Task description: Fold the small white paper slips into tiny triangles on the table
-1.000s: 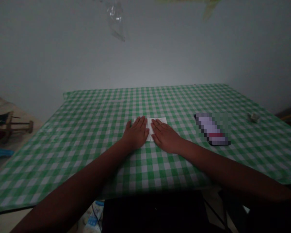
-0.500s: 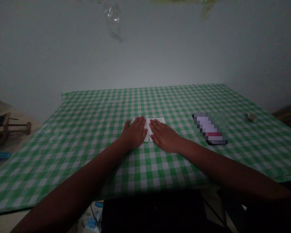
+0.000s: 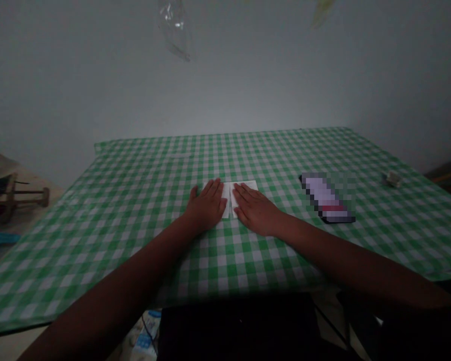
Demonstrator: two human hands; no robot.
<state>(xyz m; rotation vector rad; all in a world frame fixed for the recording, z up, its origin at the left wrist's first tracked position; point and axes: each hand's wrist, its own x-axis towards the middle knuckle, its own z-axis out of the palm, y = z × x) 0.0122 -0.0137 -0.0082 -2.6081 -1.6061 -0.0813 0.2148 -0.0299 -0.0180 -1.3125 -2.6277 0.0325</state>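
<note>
A small white sheet of paper lies in the middle of a table covered with a green and white checked cloth. My left hand rests flat on the paper's left half, fingers stretched out and together. My right hand lies flat on its right half, fingers stretched out as well. Both palms press down; most of the paper is hidden under them, with a pale strip showing between the hands and at the far edge.
A phone lies on the cloth to the right of my right hand. A small pale object sits near the table's right edge. A wall stands behind the table. A wooden frame is on the floor at left.
My left hand has slid slightly to the left on the paper, widening the strip between the hands. The right hand has stayed in place.
</note>
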